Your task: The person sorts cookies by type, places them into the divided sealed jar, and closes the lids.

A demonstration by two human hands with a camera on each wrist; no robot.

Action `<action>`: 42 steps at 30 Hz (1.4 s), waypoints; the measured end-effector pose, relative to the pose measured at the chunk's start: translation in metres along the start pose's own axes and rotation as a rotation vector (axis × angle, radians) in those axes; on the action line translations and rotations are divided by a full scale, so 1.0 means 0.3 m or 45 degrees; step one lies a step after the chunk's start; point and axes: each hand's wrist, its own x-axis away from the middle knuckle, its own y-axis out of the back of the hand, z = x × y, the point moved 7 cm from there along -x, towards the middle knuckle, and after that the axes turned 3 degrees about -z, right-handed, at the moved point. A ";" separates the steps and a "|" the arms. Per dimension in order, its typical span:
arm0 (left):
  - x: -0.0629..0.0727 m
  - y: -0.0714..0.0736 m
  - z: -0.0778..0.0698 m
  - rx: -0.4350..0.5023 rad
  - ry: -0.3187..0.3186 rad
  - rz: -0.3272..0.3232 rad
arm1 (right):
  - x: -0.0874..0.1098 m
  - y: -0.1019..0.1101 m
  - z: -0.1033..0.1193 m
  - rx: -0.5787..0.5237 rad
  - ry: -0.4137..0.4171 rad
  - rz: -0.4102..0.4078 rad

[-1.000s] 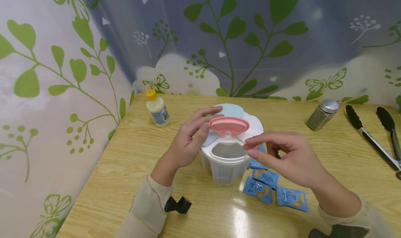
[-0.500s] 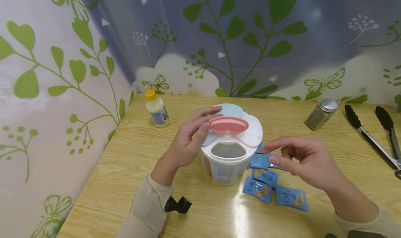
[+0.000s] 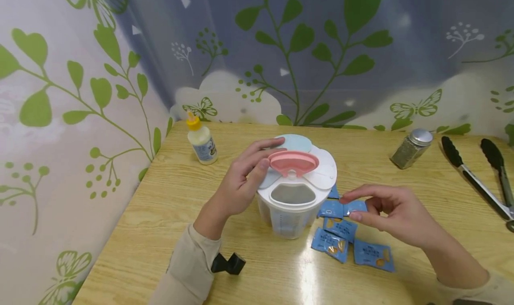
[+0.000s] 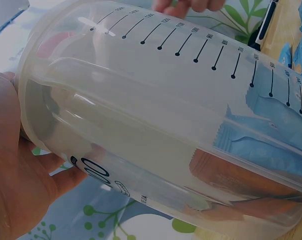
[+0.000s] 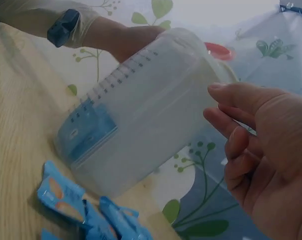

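My left hand (image 3: pixel 242 184) grips the lid edge of a clear plastic food storage container (image 3: pixel 290 220), thumb beside the raised pink flap (image 3: pixel 294 163). The white lid (image 3: pixel 323 173) has other flaps, lying down, in pale blue and white. Below the pink flap the front opening (image 3: pixel 293 193) is uncovered. In the left wrist view, blue and orange-brown packets (image 4: pixel 263 137) show through the container's measure-marked wall. My right hand (image 3: pixel 395 213) hovers right of the container, thumb and forefinger apart with nothing between them. It is nearest to several small blue snack packets (image 3: pixel 340 228) on the table.
A glue-like bottle with a yellow nozzle (image 3: pixel 202 143) stands at the back left. At the back right are a glass spice jar (image 3: pixel 412 148) with a silver cap and black-tipped tongs (image 3: pixel 475 180). Patterned cloth (image 3: pixel 225 50) hangs behind the wooden table (image 3: pixel 168 198).
My right hand has drawn away from the container's opening, to the right and slightly down, over by the packets. The left hand and the container stay where they were.
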 end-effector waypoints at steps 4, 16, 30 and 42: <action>0.000 0.000 -0.001 0.000 0.004 0.003 | 0.005 0.001 -0.052 0.074 -0.082 -0.009; -0.001 -0.003 -0.003 0.013 0.006 0.006 | 0.020 0.006 -0.236 0.074 -0.280 -0.032; -0.002 -0.002 -0.002 -0.008 0.006 0.010 | 0.037 -0.045 -0.354 0.260 -0.461 0.023; -0.004 -0.002 -0.011 0.006 0.006 0.007 | 0.031 -0.056 -0.339 0.529 -0.360 -0.035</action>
